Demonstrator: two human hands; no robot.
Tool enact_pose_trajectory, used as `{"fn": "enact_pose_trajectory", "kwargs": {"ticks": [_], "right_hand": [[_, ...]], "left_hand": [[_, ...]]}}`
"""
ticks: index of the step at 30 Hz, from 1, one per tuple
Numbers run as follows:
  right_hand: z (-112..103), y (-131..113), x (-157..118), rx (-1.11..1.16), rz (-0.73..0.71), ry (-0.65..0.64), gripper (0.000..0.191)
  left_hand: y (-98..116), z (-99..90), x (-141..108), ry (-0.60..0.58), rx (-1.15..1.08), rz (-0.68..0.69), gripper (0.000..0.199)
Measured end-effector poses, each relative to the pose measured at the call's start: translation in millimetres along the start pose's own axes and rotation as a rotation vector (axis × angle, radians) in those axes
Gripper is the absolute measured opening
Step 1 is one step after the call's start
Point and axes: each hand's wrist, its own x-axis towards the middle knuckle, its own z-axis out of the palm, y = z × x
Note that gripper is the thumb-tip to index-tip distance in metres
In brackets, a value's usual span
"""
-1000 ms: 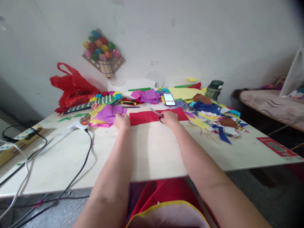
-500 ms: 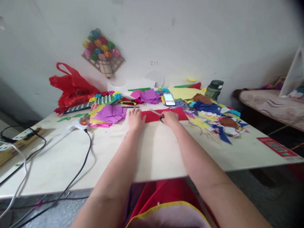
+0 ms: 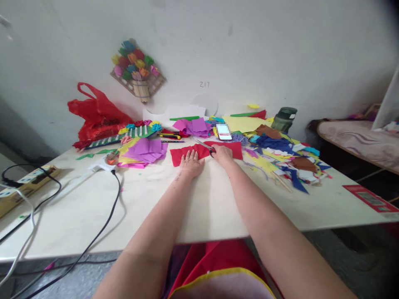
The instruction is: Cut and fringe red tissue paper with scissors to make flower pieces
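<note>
A strip of red crepe paper [image 3: 177, 156] lies crosswise on the table, slightly wrinkled near its middle. My left hand [image 3: 191, 164] rests flat on the strip's near edge, left of centre, with its fingers stretched out. In my right hand [image 3: 223, 154] is a pair of scissors [image 3: 203, 144], held with the blades pointing left over the red paper. That hand lies on the right part of the strip and covers some of it. The scissors' handles are mostly hidden by my fingers.
Purple and yellow paper sheets [image 3: 145, 151] lie left, with a utility knife [image 3: 170, 136] behind. A phone [image 3: 223, 132] stands beyond the strip. Coloured scraps [image 3: 280, 153] and a dark bottle [image 3: 283, 119] are right. A power strip [image 3: 28, 182] and cables lie left.
My left hand has moved right and nearer to me along the red paper, uncovering its left end. My right hand still holds the scissors in nearly the same place.
</note>
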Motion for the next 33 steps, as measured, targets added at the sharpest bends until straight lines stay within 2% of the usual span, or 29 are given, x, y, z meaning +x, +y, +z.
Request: {"fn": "enact_pose_trajectory", "kwargs": {"ticks": [9, 15, 17, 22, 25, 29, 33], "right_hand": [[-0.2, 3.4, -0.5, 0.049, -0.017, 0.05, 0.041], [-10.8, 2.1, -12.2, 0.192, -0.017, 0.111, 0.036], [-12.8, 2.0, -13.9, 0.289, -0.016, 0.087, 0.03], [-19.8, 5.3, -18.4, 0.649, -0.04, -0.143, 0.029], [-30.0, 11.2, -25.7, 0.789, -0.07, -0.344, 0.036], [-46.3, 23.6, -34.9, 0.788, -0.17, -0.606, 0.044], [-56.3, 34.8, -38.0, 0.747, -0.171, -0.725, 0.051]], "left_hand": [[1.1, 2.1, 1.8, 0.005, 0.017, -0.014, 0.069], [2.1, 0.9, -0.1, 0.047, 0.053, 0.018, 0.069], [2.3, 0.7, -0.1, 0.04, 0.063, 0.022, 0.07], [1.0, 1.2, 1.3, 0.032, 0.084, 0.026, 0.068], [-0.5, 1.9, 1.9, 0.037, 0.075, 0.032, 0.068], [-0.5, 0.3, 0.3, 0.028, 0.044, 0.03, 0.067], [1.3, -4.3, -3.3, 0.0, 0.005, 0.015, 0.067]]}}
